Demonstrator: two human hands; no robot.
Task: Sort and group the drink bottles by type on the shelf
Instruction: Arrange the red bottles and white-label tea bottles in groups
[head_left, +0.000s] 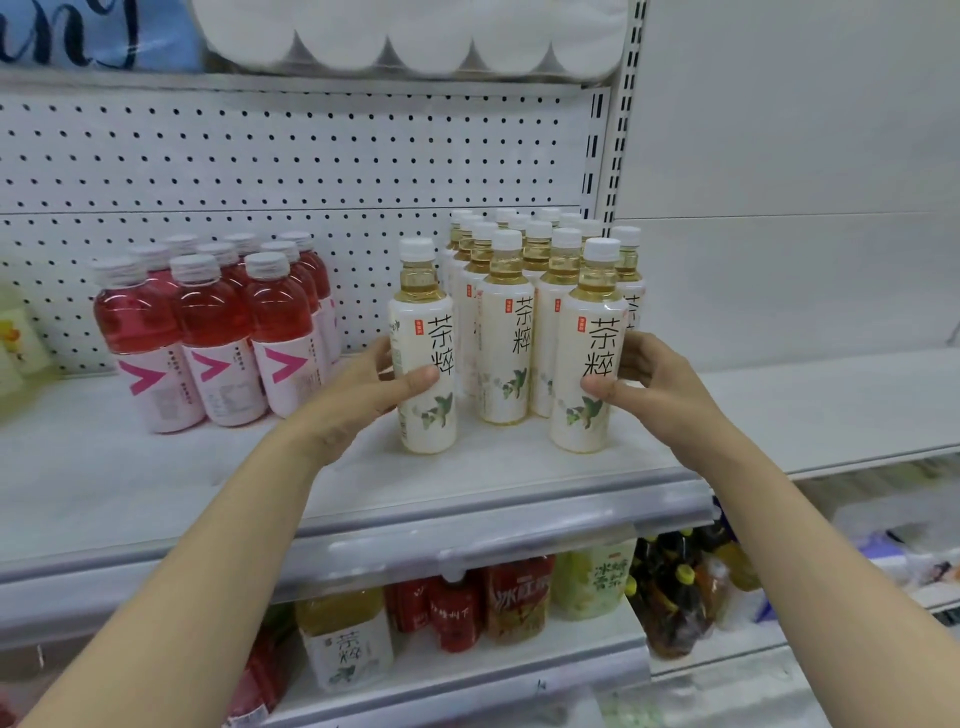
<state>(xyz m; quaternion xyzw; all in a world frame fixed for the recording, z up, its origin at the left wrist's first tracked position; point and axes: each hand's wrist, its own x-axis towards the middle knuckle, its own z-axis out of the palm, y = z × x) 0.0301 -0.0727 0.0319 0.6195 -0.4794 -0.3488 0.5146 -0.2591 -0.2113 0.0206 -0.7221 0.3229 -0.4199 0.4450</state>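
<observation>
At the front of the white metal shelf (519, 470), our left hand (363, 395) grips one white-labelled, white-capped tea bottle (423, 353) standing upright; our right hand (649, 379) grips a matching right-hand bottle (589, 358). Just behind them the rest of the tea bottles (514, 291) stand grouped. Farther left on the shelf stands a cluster of red drink bottles with pink labels (218, 332), before the perforated white back panel (260, 156).

Bright even light, soft blurred edges
</observation>
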